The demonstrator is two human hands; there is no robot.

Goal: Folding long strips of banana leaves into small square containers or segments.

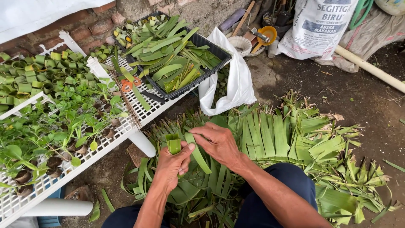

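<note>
My left hand [173, 164] is closed around a small roll of green leaf strip [173, 143], held upright with its open top showing. My right hand [217, 141] grips the loose tail of the same leaf strip [200, 157] just right of the roll, fingers curled over it. Both hands hover over a heap of cut green leaf strips [270, 135] spread on the ground in front of my knees.
A white lattice rack [112, 141] at left carries seedlings [50, 126] and several rolled leaf rings [38, 76]. A black crate [211, 50] of leaf strips rests on it, with orange-handled scissors [128, 84]. A white plastic bag [236, 80], a printed sack [316, 25] and a pale pipe [371, 67] lie beyond.
</note>
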